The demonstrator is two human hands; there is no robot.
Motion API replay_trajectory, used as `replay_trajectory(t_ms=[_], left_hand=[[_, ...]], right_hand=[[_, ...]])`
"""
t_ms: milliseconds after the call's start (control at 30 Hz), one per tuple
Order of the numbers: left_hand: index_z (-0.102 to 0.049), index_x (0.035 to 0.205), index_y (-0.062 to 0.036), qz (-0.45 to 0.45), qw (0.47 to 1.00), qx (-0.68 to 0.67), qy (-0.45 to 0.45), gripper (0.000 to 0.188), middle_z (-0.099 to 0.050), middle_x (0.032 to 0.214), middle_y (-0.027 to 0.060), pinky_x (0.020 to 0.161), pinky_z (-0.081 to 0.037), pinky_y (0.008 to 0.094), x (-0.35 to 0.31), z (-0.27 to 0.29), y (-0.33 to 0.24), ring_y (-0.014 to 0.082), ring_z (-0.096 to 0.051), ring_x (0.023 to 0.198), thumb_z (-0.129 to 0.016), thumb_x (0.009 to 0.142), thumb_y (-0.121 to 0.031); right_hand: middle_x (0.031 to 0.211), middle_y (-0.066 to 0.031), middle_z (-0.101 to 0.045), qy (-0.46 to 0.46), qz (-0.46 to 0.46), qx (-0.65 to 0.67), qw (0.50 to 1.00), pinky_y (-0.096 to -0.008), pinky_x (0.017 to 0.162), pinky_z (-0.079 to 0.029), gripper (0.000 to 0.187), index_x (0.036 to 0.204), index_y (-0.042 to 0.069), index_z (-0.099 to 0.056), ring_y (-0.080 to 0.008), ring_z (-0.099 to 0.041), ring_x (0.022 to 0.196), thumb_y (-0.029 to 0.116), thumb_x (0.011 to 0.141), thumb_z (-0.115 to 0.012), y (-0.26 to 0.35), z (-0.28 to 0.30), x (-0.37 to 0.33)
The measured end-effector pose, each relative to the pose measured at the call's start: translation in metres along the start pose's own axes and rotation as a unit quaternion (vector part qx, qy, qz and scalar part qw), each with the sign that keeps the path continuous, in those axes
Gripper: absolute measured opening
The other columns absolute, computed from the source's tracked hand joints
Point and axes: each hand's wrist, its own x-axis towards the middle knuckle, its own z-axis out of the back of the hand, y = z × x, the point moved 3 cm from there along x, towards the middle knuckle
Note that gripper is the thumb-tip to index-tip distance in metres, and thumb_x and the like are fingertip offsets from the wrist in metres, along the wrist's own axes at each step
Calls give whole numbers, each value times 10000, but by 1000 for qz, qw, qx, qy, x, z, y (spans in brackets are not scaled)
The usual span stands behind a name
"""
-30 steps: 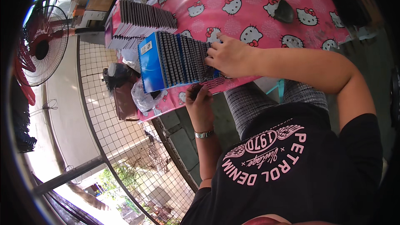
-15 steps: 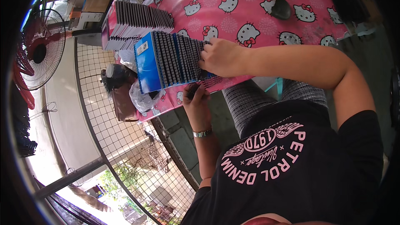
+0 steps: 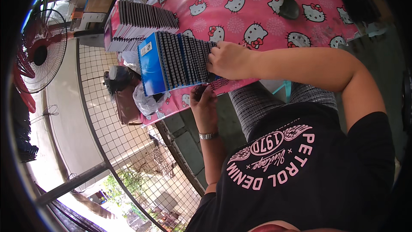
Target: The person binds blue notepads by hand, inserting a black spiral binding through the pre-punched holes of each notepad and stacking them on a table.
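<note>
A row of blue spiral-bound notebooks [image 3: 152,66] stands packed together at the table's near edge, dark coil spines up. My right hand [image 3: 231,61] reaches over the right end of this row, its fingers bent and gripping the last spiral notebook; the fingertips are partly hidden. Just below the row, at the table edge, my left hand [image 3: 204,105] is closed, thumb and fingers curled around something small and dark that I cannot make out. A metal-banded watch circles the left wrist.
Behind the row stands another block of spiral notebooks [image 3: 143,19] with pink covers. The pink patterned tablecloth [image 3: 266,13] carries a dark green rounded object [image 3: 289,8]. Plastic bags [image 3: 146,101] and a brown bag [image 3: 128,107] hang left, beside a wire mesh and a fan [image 3: 40,53].
My left hand has shifted slightly up and to the right, closer under the notebook row. My right hand stays at the row's end, nearly unmoved.
</note>
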Motion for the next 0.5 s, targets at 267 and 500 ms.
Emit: replay_trajectory(t_ms=[267,500], left_hand=[[-606,947,-33,7,999,-36,-37,68,-634,784,46,588,-465,265,-1,1,-3,134,-611,680,-653,898,-44],[-597,992,-27,-118,962,245,30,125,-621,796,37,558,-454,262,0,-4,3,127,-600,674,-658,883,-28]], right_hand=[[838,-43,-665,-11,-13,26,1000,-394,868,-498,142,905,107,-668,-210,-658,857,169,856,-550,-13,-5,-11],[864,-34,-656,44,5,-26,999,-393,866,-491,148,902,115,-670,-205,-652,905,168,869,-536,2,-3,0]])
